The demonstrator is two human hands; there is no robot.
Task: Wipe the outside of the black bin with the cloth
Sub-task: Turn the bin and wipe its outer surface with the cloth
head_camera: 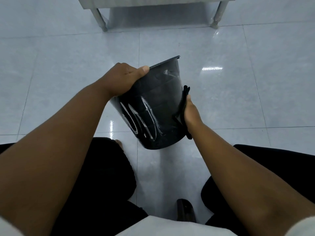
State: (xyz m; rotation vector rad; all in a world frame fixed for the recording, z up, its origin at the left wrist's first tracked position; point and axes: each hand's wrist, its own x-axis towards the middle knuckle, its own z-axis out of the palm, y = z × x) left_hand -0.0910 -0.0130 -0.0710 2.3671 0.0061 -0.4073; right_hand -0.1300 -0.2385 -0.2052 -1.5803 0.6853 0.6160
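The black bin (158, 99) is held up off the floor, tilted with its open rim away from me and its base toward my knees. White scrawled marks run across its lower side. My left hand (124, 77) grips the rim at the upper left, thumb on the edge. My right hand (190, 113) presses a dark cloth (183, 103) flat against the bin's right wall; the cloth shows as a thin black strip between palm and bin.
Glossy pale floor tiles (238, 82) lie all around. A metal table with two legs (100, 17) stands at the far edge. My knees in black trousers (109, 167) flank the bin, and a dark shoe-like object (185, 210) sits between them.
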